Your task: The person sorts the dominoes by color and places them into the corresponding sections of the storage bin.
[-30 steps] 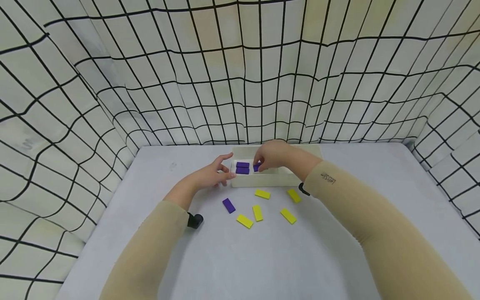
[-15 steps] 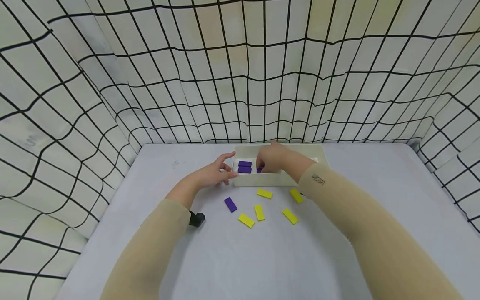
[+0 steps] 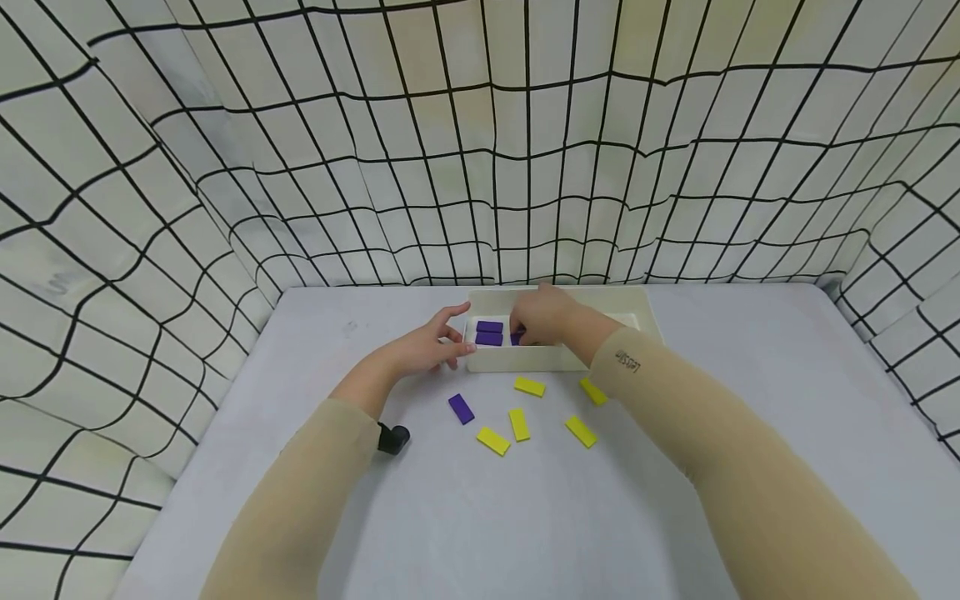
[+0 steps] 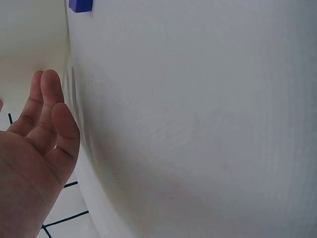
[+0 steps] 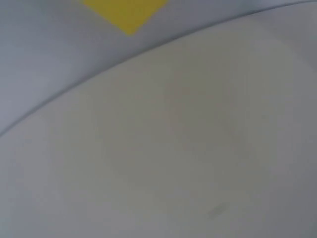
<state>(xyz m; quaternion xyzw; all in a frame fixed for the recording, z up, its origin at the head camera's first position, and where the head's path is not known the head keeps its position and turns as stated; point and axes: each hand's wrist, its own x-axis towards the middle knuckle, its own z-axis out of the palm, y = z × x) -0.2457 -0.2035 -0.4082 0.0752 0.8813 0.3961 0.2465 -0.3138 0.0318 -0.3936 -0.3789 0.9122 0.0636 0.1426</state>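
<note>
Box (image 3: 525,359): off-white, plain
Blocks in the box (image 3: 489,339): purple
Loose block (image 3: 461,409): purple
Five scattered blocks (image 3: 492,442): bright yellow
Left sleeve (image 3: 300,492): plain beige
Right sleeve (image 3: 705,417): beige with dark lettering
Left wrist device (image 3: 393,439): black
Table (image 3: 525,517): pale greyish white
Netting (image 3: 528,125): black grid
Wall behind (image 3: 547,125): off-white, faint peach and yellow patches

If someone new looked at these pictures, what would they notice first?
Probably the big black net behind the white table. Next, the five bright yellow blocks scattered on the table, in front of the long white box. Then maybe the right hand inside that box, holding a purple block, with two more purple blocks to its left.
</note>
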